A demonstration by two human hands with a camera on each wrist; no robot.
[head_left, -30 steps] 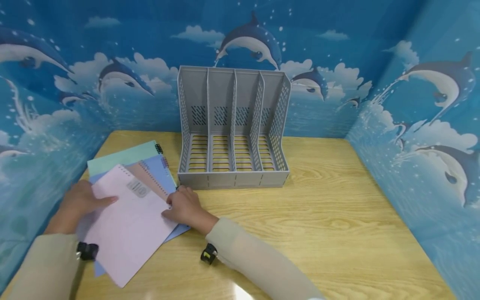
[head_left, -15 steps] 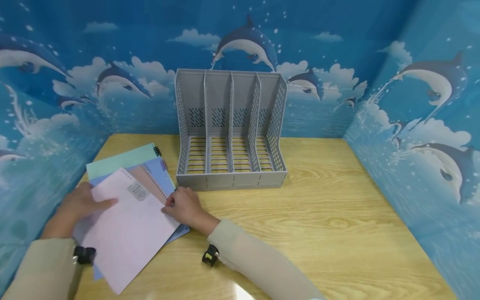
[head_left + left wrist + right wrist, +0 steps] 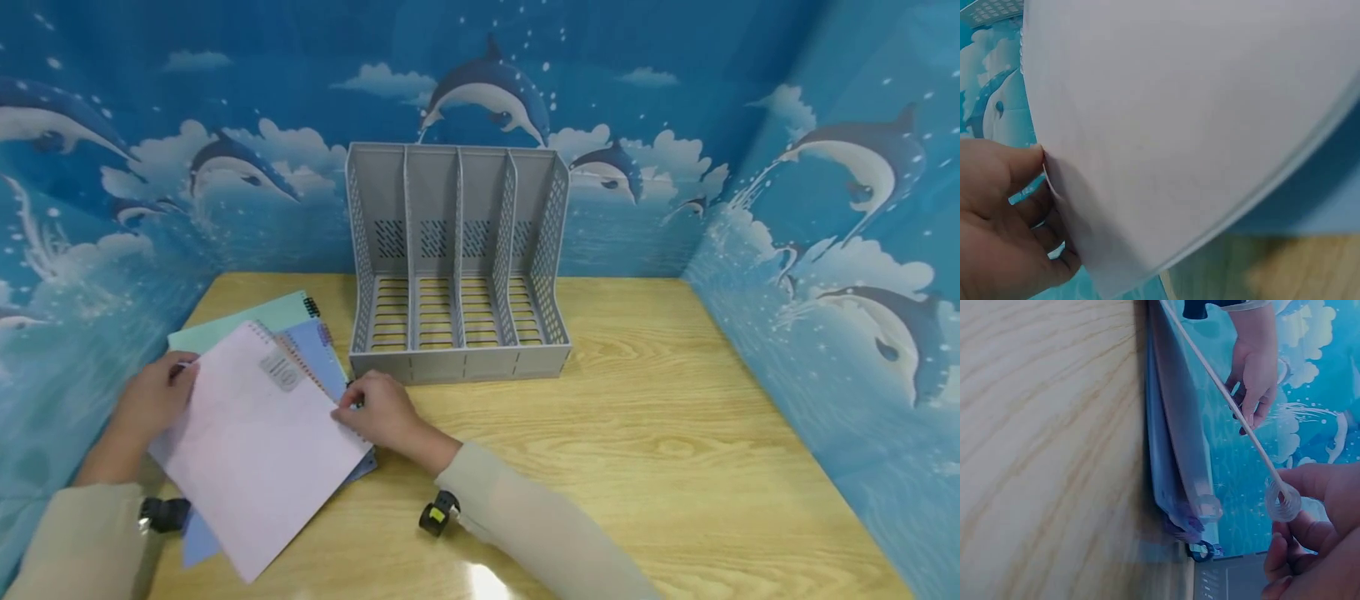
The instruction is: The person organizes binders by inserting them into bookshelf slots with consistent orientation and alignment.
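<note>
A pale pink spiral notebook [image 3: 262, 442] is held between both hands, lifted off the notebooks under it, as the right wrist view shows from the side. My left hand [image 3: 156, 400] pinches its left edge; in the left wrist view the thumb lies on the cover and the fingers curl behind. My right hand [image 3: 386, 417] pinches the clear spiral binding [image 3: 1283, 501] on the opposite edge. Below lie a blue notebook [image 3: 318, 342], a green notebook [image 3: 240, 321] and a brown one, mostly covered by the pink cover.
A grey file rack [image 3: 461, 362] with several upright compartments stands at the back middle of the wood-grain table [image 3: 637, 450]. Dolphin-printed blue curtains [image 3: 637, 233] enclose the back and both sides. A small black device is strapped to each wrist.
The pink notebook has risen off the stack and shifted slightly, covering more of the brown notebook. My left hand's thumb has moved from lying across the cover to pinching its edge.
</note>
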